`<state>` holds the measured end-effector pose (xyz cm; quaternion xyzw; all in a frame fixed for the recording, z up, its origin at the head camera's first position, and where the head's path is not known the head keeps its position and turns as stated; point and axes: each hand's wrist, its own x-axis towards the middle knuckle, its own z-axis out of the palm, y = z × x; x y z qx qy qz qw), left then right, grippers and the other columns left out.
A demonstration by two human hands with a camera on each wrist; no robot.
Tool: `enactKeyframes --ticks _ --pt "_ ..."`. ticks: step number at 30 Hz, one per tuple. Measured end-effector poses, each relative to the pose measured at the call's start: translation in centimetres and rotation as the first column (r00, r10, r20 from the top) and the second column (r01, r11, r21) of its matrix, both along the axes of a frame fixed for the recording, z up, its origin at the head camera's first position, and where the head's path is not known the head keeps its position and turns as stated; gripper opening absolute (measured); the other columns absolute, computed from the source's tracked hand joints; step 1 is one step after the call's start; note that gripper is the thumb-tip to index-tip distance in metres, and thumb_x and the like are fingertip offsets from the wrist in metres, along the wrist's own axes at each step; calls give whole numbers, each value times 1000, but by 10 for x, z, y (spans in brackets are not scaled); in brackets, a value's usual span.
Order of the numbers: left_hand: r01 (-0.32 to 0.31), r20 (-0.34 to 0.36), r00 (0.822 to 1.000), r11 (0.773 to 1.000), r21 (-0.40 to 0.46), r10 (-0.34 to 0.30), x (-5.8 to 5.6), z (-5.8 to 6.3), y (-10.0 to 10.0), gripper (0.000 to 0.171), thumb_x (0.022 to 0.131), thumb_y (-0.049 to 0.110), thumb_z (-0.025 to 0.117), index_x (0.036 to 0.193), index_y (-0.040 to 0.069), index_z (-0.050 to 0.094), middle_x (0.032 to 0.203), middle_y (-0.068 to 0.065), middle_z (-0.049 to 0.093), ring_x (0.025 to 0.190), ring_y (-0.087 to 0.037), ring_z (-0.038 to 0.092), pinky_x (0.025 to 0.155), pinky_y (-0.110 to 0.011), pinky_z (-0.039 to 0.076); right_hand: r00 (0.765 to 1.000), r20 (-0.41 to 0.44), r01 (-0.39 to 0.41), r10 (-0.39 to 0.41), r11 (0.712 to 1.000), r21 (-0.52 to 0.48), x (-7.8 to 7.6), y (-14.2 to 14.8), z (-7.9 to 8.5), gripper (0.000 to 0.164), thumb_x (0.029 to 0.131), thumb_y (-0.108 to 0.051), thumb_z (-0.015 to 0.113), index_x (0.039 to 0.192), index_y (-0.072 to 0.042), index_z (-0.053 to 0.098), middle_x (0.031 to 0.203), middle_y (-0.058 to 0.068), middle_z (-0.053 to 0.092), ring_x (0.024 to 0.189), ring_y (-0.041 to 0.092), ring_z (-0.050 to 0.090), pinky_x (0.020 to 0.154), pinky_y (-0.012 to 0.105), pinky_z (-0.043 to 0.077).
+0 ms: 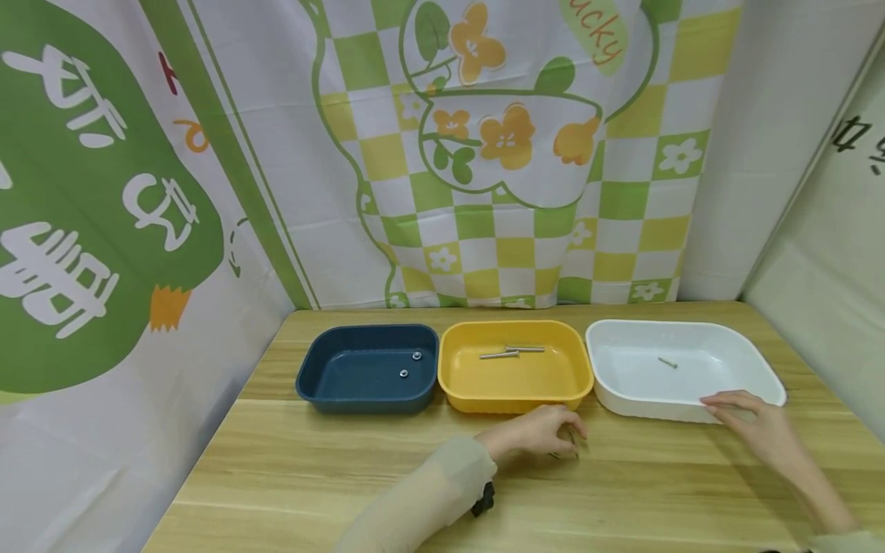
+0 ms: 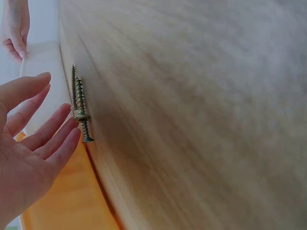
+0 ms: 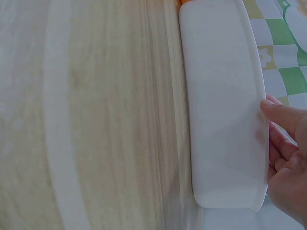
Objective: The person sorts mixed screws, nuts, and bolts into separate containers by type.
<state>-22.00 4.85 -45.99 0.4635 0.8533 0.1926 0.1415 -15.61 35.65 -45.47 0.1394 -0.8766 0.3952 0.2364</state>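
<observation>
My left hand (image 1: 542, 432) is just in front of the yellow bin (image 1: 515, 386), low over the table, its fingers apart and lightly bent. Beside its fingertips, brassy screws (image 2: 80, 108) lie on the wood, at least two close together, one with a ring-like collar round its shank. Whether the fingertips touch them is unclear. With thumb outside and fingers inside, my right hand (image 3: 288, 143) holds the near rim of the white bin (image 3: 225, 105). One small screw (image 1: 667, 362) lies in that white bin.
Left of the yellow bin stands a dark blue bin (image 1: 366, 388) with two small nuts (image 1: 417, 355) inside. Two long silver bolts (image 1: 499, 355) lie in the yellow bin. A patterned cloth (image 1: 498, 253) hangs behind the wooden table (image 1: 311, 476).
</observation>
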Motion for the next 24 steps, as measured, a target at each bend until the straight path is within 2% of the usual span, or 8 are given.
enactKeyframes --ticks 6,11,15,24 --pt "7 46 999 1000 10 -7 0 -4 3 23 78 9 66 100 10 61 92 5 58 70 4 48 62 -5 36 999 30 13 -13 1000 8 0 1 0 13 78 0 63 86 -9 68 87 -33 53 88 -23 40 74 -1 23" --pt "28 47 998 1000 14 -29 2 -3 3 22 77 5 66 98 9 62 92 4 59 77 3 51 66 -4 37 1000 10 6 -6 1000 7 0 -1 0 13 77 2 63 85 -8 68 88 -33 52 88 -23 40 74 -1 24" --pt "42 13 999 999 -6 -42 2 -3 5 21 76 5 67 96 10 63 91 5 60 80 3 51 68 -4 36 1000 -8 -8 8 1000 -9 1 -2 1 15 76 4 63 84 -6 68 87 -32 54 87 -21 42 74 0 25" --pt "51 -67 996 997 -59 -55 1 -6 7 21 74 1 67 92 14 66 83 7 56 74 3 47 65 -3 33 1000 5 -10 10 1000 -18 1 -1 2 15 76 5 63 85 -6 68 87 -32 54 87 -21 42 74 0 25"
